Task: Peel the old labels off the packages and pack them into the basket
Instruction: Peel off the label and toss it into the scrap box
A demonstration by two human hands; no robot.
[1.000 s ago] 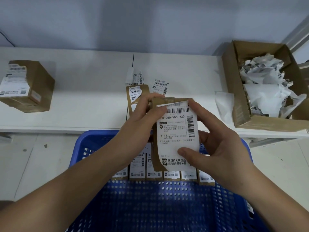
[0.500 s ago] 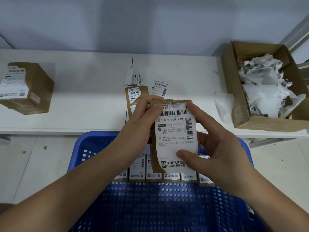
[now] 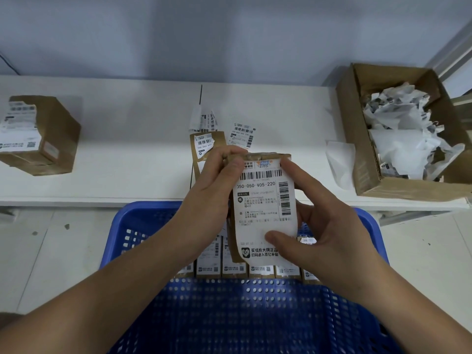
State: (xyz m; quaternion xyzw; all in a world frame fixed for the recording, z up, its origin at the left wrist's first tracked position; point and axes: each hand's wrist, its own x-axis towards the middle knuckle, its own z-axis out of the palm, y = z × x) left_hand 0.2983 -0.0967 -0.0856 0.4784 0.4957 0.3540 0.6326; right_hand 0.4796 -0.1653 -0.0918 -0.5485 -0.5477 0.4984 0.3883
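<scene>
While being held upright over the blue basket (image 3: 120,226), the brown package (image 3: 258,157) is presenting its white shipping label (image 3: 265,200) to the camera. The left hand (image 3: 212,190) is gripping the package's left edge, its thumb pressing at the label's top left corner. The right hand (image 3: 324,226) is wrapping around the right side, forefinger lying along the upper right edge and thumb resting on the lower part of the label. The label is appearing mostly stuck down; whether a corner is already lifting cannot be told. For a clean peel, a nail is best working one top corner free, then drawing the sheet back low and slowly while the other hand is bracing the package.

Inside the basket, a row of packages (image 3: 235,267) is standing on edge along the far side. On the counter (image 3: 127,123), an open cardboard box (image 3: 362,175) is holding crumpled white labels (image 3: 401,129). Another labelled package (image 3: 38,136) is waiting at the far left, and loose label pieces (image 3: 241,135) are lying near the middle.
</scene>
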